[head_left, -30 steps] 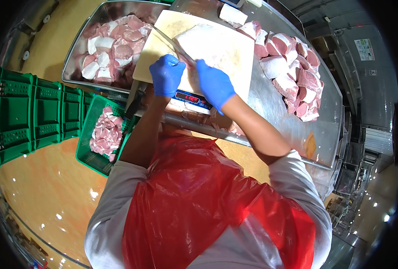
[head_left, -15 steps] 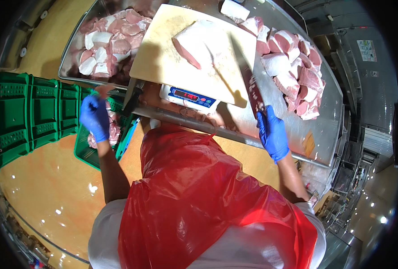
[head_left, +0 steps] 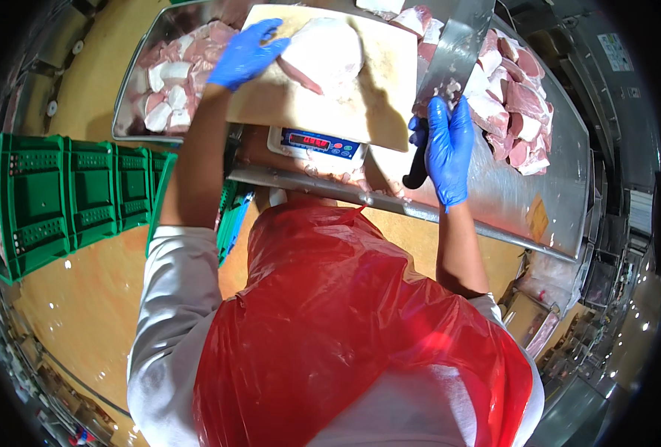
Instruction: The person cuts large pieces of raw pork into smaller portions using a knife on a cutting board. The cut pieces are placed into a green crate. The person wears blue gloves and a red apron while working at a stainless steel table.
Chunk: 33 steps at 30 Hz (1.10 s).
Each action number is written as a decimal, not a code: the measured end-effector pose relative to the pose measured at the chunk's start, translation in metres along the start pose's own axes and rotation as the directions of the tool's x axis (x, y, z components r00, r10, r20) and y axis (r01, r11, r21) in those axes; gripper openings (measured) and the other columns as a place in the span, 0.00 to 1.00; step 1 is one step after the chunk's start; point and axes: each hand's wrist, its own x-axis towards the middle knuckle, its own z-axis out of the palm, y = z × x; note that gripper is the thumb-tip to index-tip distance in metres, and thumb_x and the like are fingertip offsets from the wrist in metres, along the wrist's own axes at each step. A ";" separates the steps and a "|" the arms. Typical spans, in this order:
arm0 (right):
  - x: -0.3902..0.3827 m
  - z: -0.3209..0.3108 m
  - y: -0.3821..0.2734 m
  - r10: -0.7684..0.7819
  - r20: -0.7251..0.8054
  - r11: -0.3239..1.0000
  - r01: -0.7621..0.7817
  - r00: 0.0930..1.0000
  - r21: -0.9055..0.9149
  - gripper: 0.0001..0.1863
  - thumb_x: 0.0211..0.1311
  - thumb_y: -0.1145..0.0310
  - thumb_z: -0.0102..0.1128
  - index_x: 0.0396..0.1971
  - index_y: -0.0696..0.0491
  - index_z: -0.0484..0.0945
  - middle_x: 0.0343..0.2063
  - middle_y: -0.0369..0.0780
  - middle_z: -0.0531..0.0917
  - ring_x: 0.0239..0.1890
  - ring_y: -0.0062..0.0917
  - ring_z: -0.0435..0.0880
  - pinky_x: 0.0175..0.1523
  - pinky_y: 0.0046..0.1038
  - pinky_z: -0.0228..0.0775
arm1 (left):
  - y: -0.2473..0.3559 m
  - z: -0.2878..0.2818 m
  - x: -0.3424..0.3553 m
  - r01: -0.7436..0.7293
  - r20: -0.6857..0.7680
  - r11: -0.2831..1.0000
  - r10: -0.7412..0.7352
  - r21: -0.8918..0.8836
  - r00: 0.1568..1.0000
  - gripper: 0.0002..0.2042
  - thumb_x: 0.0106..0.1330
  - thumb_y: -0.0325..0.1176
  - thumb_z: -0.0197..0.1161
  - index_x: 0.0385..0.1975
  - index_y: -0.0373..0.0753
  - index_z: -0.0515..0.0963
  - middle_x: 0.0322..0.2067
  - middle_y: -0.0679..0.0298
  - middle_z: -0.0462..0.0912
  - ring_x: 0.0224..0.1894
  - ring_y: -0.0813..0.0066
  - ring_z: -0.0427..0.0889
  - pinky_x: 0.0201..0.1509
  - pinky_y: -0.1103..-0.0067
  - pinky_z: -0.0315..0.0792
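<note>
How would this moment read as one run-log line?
left hand: open, beside meat slab; right hand: gripping knife; meat slab: on cutting board; scale: display lit

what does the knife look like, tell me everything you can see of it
The knife has a broad, flat, shiny blade that looks like metal, and a black handle. The right hand grips it, the handle's rounded end showing below the fingers. The blade points away from the person, overlapping the meat pile in view, with pale scraps clinging near the hand. Whether the blade touches anything beneath cannot be told.
</note>
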 end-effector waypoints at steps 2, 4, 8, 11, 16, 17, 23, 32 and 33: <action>-0.009 -0.001 -0.003 0.047 -0.016 0.999 -0.047 0.999 0.001 0.11 0.77 0.64 0.51 0.46 0.57 0.71 0.27 0.36 0.80 0.24 0.14 0.79 0.27 0.19 0.70 | -0.049 0.034 0.013 -0.117 -0.025 0.984 0.122 0.133 0.992 0.23 0.67 0.44 0.64 0.51 0.29 0.77 0.46 0.52 0.82 0.48 0.58 0.81 0.51 0.67 0.74; -0.020 -0.013 0.012 0.097 -0.056 0.994 -0.095 0.994 0.052 0.09 0.78 0.66 0.49 0.45 0.56 0.71 0.24 0.36 0.79 0.22 0.13 0.76 0.26 0.19 0.68 | -0.030 0.062 0.000 -0.265 -0.053 0.872 0.313 0.412 0.948 0.17 0.66 0.41 0.62 0.40 0.30 0.75 0.37 0.49 0.79 0.41 0.49 0.78 0.47 0.62 0.73; -0.039 -0.026 0.050 0.188 -0.034 0.973 -0.182 0.981 0.140 0.11 0.78 0.66 0.49 0.50 0.56 0.71 0.27 0.36 0.79 0.25 0.15 0.76 0.29 0.20 0.70 | 0.017 0.113 -0.066 -0.424 -0.064 0.904 0.420 -0.061 0.905 0.10 0.65 0.35 0.59 0.35 0.34 0.74 0.32 0.48 0.77 0.37 0.43 0.77 0.43 0.58 0.72; -0.037 -0.023 0.068 0.171 -0.018 0.972 -0.165 0.985 0.169 0.12 0.78 0.66 0.49 0.53 0.56 0.71 0.31 0.34 0.77 0.30 0.17 0.78 0.35 0.24 0.76 | 0.061 0.095 -0.085 -0.174 0.146 0.953 0.141 0.248 0.979 0.06 0.69 0.31 0.58 0.36 0.37 0.80 0.35 0.51 0.83 0.38 0.51 0.83 0.42 0.64 0.77; -0.013 -0.017 0.090 0.128 0.035 0.983 -0.131 0.991 0.132 0.15 0.77 0.66 0.51 0.56 0.58 0.72 0.40 0.33 0.79 0.41 0.14 0.75 0.50 0.21 0.72 | 0.008 0.060 -0.050 -0.300 -0.113 0.926 0.332 0.231 0.937 0.11 0.65 0.33 0.62 0.42 0.34 0.79 0.41 0.49 0.84 0.44 0.52 0.85 0.49 0.67 0.78; -0.004 -0.011 0.087 0.094 0.026 0.991 -0.096 0.995 0.096 0.15 0.77 0.67 0.51 0.56 0.59 0.72 0.41 0.33 0.79 0.41 0.14 0.74 0.50 0.21 0.71 | 0.009 0.065 -0.048 -0.334 -0.111 0.927 0.355 0.173 0.928 0.11 0.64 0.32 0.64 0.42 0.34 0.78 0.43 0.49 0.84 0.46 0.51 0.84 0.49 0.66 0.78; 0.079 0.022 0.087 0.031 0.141 0.999 -0.035 0.990 0.025 0.17 0.76 0.64 0.53 0.55 0.61 0.74 0.43 0.33 0.80 0.44 0.16 0.74 0.51 0.24 0.69 | 0.027 0.095 -0.045 -0.068 -0.099 0.997 0.064 -0.029 0.993 0.19 0.57 0.23 0.66 0.49 0.32 0.74 0.38 0.51 0.82 0.35 0.55 0.79 0.42 0.68 0.76; 0.032 0.062 0.029 -0.032 0.287 0.774 0.205 0.957 -0.598 0.10 0.73 0.67 0.52 0.45 0.59 0.71 0.29 0.59 0.82 0.33 0.57 0.82 0.33 0.48 0.72 | 0.068 0.072 -0.106 -0.263 -0.171 0.958 0.280 0.111 0.945 0.17 0.57 0.17 0.56 0.48 0.29 0.76 0.37 0.51 0.80 0.39 0.49 0.80 0.44 0.67 0.75; 0.034 0.070 0.038 -0.181 0.363 0.726 0.374 0.914 -0.577 0.09 0.70 0.70 0.52 0.42 0.60 0.68 0.21 0.59 0.80 0.26 0.56 0.82 0.31 0.51 0.73 | 0.073 0.066 -0.107 -0.209 -0.117 0.973 0.219 0.094 0.969 0.17 0.58 0.17 0.56 0.49 0.29 0.76 0.37 0.50 0.80 0.39 0.50 0.81 0.44 0.67 0.76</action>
